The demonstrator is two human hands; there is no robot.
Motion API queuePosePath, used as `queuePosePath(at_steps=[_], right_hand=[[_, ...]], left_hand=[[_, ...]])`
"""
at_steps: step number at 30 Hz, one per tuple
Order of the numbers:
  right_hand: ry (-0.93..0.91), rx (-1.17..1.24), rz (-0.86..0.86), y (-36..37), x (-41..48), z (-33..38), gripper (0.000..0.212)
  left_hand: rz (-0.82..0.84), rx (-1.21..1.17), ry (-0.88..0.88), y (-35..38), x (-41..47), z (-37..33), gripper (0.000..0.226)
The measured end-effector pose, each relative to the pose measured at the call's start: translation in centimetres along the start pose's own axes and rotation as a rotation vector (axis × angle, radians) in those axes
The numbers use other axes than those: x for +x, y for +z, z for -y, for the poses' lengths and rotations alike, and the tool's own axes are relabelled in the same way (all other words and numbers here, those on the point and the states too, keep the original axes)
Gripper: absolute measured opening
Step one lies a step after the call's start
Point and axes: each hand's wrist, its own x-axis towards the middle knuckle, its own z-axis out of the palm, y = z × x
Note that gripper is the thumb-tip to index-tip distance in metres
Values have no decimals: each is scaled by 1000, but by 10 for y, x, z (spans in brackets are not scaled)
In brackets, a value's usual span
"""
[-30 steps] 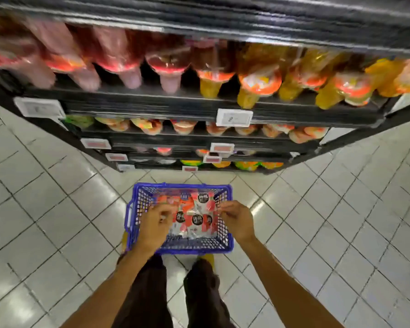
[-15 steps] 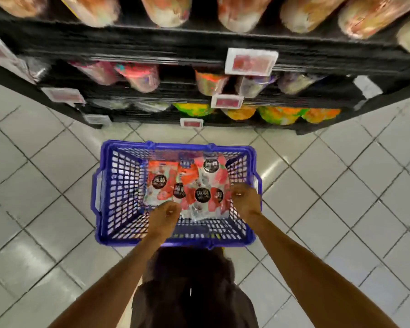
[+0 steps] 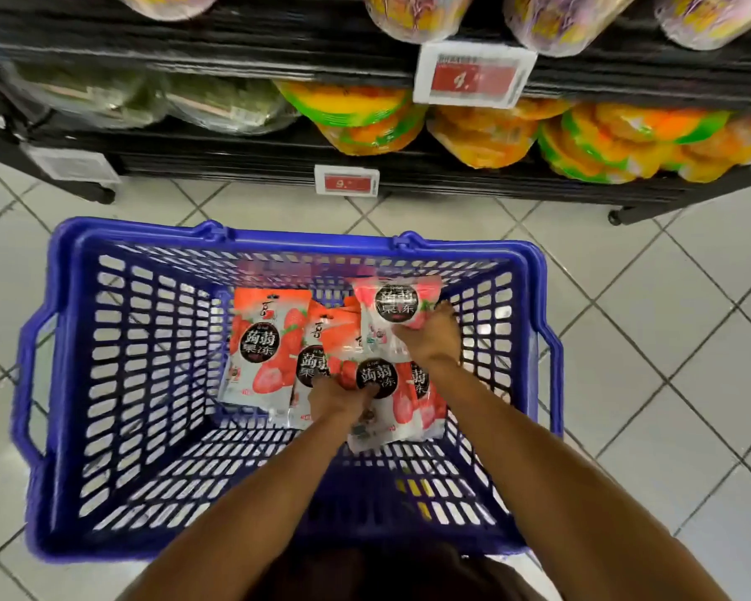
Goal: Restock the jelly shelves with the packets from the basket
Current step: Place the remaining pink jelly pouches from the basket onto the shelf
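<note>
The blue basket (image 3: 278,238) sits on the tiled floor (image 3: 668,340), just in front of the bottom shelf (image 3: 473,182). The jelly packets are all in the basket, lying in a pile on its bottom. On the left side of the pile, one left packet (image 3: 263,340) lies flat and no hand touches it. Next to it, the left hand (image 3: 339,399) is down in the basket with its fingers curled onto the middle packet (image 3: 382,375), so it looks like it has a hold of it. A bit further right and further back, the right hand (image 3: 430,338) has its fingers curled round the edge of the top packet (image 3: 397,301), which looks a little lifted off the others. So the step in hand is the picking up: each hand is taking one packet. None of these red packets can be seen on the shelves yet. Next, both hands need to lift their packets up over the basket wall without dropping them, then find the spot on the shelves where red packets go, not beside the orange bags (image 3: 482,132).
</note>
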Motion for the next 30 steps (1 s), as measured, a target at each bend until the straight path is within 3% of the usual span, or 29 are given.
queuePosePath(at_steps=[5,10,13,15,18,20,24,28,30], right_hand=[[169,227,140,-11,-21,-1,27],[375,718,325,-78,-98,8,25],[273,768,384,-136,-169,28,19],[218,797,367,-171,-216,44,16],[125,999,377,-234,-291,84,34],[50,1081,358,-274,-333,111,36],[-216,1057,297,-370,-417,172,43],[-473,1003,288,-452,-483,222,38],[-598,979,272,-482,-508,243,48]], left_hand=[[163,-87,36,-19,-19,5,26],[245,-406,26,-99,-93,11,34],[383,-652,19,-159,-162,0,48],[381,-693,72,-197,-207,-12,56],[247,-691,150,-257,-292,-45,49],[202,-676,252,-291,-350,-71,57],[141,-606,462,-363,-475,-122,57],[181,-553,702,-426,-579,-156,73],[129,-551,800,-449,-618,-166,64]])
